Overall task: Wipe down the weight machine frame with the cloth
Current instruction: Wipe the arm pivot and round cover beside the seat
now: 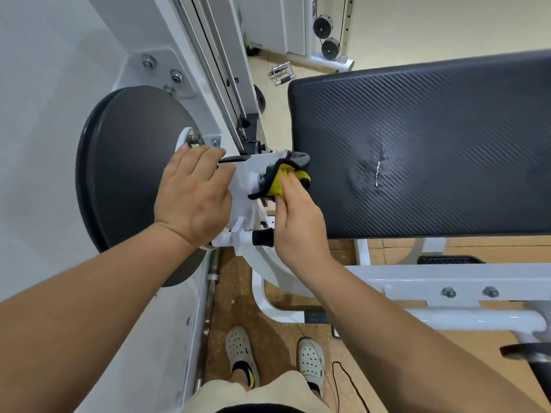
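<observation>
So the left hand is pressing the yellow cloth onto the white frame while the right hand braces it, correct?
Not quite: the hands are swapped. In the head view the right hand presses the yellow cloth onto the white frame, while the left hand braces it.

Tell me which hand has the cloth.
The right hand pinches the yellow-and-grey cloth against the white frame. The left hand is bare and rests flat on the frame beside it.

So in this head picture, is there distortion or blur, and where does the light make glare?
Head view: wide-angle bending curves the white frame and black pad edges; focus is sharp around the cloth and both hands, left hand, right hand; soft even light, mild sheen on the pad, no hard glare; lower corners slightly smeared.
</observation>
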